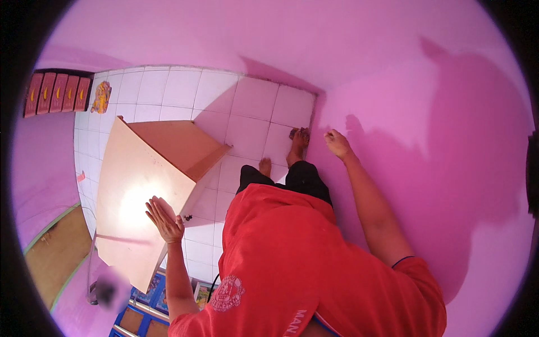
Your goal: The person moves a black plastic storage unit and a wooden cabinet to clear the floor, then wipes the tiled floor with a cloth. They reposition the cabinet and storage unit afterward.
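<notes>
Here the left hand [164, 220] rests open, palm down and fingers spread, on the edge of a pale wooden tabletop [126, 196], gripping nothing. That tabletop stands on the white tiled floor [179, 90] to the person's left, its surface tilted in this wide view, with a slanted wooden panel beneath its far side. The right hand [337, 143] is raised against the pink wall [438, 168], its fingers curled loosely; whether they pinch anything is too small to tell. The person wears a red shirt [292, 264], and bare feet [297, 145] stand on the tiles just beside the wall.
</notes>
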Tool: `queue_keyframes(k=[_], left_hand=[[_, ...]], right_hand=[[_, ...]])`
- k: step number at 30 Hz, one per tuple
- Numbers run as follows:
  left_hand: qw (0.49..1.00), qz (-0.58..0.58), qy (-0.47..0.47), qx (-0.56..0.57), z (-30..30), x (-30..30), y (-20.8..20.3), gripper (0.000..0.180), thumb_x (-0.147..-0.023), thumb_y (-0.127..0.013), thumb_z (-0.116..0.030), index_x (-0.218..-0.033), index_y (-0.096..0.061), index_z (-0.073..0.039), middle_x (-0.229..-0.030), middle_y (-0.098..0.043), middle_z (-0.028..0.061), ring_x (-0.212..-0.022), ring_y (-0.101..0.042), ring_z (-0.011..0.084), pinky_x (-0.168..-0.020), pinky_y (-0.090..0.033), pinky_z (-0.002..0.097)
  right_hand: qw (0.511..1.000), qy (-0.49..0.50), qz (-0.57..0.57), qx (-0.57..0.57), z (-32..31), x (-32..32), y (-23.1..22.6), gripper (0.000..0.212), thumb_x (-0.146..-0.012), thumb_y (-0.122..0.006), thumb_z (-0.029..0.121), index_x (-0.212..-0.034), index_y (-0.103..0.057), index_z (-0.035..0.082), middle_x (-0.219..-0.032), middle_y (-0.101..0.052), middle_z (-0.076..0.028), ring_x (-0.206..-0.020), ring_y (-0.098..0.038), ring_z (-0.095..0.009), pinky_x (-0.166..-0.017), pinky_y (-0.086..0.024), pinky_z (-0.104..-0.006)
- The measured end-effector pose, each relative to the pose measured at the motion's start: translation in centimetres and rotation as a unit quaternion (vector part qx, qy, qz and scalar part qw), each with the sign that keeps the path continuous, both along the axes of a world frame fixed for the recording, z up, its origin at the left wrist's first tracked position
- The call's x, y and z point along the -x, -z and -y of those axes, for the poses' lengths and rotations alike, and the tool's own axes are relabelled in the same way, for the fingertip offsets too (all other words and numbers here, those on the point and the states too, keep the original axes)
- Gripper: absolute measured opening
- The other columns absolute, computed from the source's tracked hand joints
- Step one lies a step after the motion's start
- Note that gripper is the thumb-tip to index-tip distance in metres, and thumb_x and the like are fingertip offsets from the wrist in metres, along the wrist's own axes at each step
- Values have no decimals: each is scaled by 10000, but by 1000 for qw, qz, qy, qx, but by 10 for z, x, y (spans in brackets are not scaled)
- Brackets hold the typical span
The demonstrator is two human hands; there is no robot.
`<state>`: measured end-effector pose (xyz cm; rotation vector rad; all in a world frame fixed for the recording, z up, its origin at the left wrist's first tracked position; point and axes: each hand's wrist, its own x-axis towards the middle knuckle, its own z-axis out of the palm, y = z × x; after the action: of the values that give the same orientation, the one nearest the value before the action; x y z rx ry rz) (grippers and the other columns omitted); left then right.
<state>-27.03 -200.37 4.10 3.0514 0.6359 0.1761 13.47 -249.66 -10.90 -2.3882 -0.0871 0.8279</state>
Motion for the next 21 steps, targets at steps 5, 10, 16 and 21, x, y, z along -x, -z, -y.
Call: queue_keyframes(k=[5,10,16,21], left_hand=[[999,36,19,28,-4,2,0,845,-940,-259,-628,-1497,-128,-7,-1548,-174,220,-1435,-120,432,-1151,-63,570],[997,50,22,48,-5,4,-4,835,-942,-284,-608,-1497,-127,-4,-1548,-163,229,-1432,-119,443,-1150,-63,576],[996,23,4,81,-4,6,-6,839,-942,-268,-610,-1492,-132,9,-1548,-156,235,-1436,-99,440,-1149,-46,574],[997,29,16,73,-5,8,-4,818,-950,-257,-599,-1499,-123,-8,-1549,-154,232,-1436,-100,443,-1148,-42,573]], right_hand=[[999,38,20,5,25,12,11,389,-944,-536,361,-1028,-583,-16,-895,-650,-148,-843,-623,-252,-790,-481,-363],[997,32,26,66,43,65,13,388,-939,-533,373,-1010,-605,-2,-897,-650,-160,-870,-622,-265,-795,-478,-381],[992,53,-26,108,55,102,28,395,-930,-537,375,-998,-603,-8,-917,-657,-173,-871,-628,-292,-783,-481,-396],[996,37,-36,77,42,122,15,397,-924,-531,375,-1042,-607,4,-996,-653,-199,-942,-625,-356,-823,-475,-432]])
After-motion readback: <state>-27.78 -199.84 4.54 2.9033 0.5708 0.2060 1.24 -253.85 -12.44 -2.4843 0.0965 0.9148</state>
